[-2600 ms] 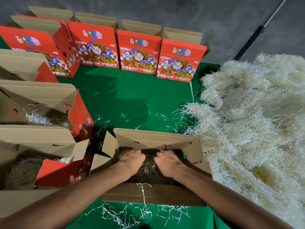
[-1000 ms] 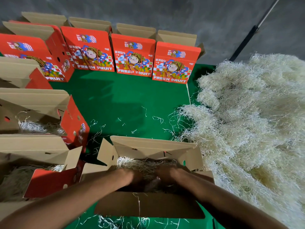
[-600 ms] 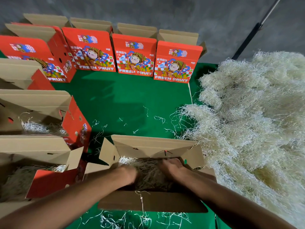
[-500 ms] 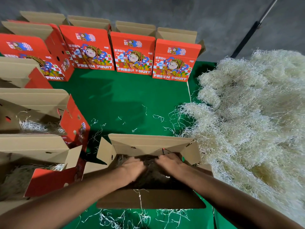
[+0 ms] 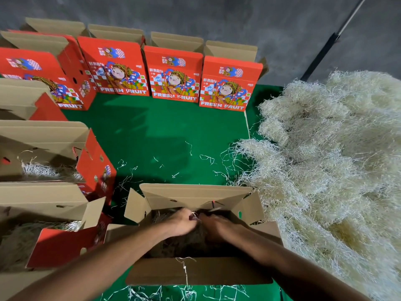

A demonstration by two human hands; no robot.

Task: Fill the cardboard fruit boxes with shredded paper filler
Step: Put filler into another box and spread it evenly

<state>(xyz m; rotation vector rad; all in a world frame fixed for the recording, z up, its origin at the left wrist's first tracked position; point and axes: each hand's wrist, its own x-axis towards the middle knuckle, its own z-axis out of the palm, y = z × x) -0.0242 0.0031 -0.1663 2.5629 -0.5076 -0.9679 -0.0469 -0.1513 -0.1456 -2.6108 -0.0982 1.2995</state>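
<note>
Green worktop (image 5: 165, 131) holds two filled boxes at left, four red boxes (image 5: 173, 74) seemingly untouched, while both hands' fingers, grip unclear, press filler (image 5: 186, 242) into the nearest box (image 5: 195, 272).

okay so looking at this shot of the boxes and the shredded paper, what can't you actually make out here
- Head view: how full the open box is; the left hand, the right hand and shadow cover its inside.
- Whether the fingers grip any paper: they are curled down out of sight.
- The upright red boxes at the back: their front walls hide their insides.
- The paper pile: cut off by the right edge.
</note>
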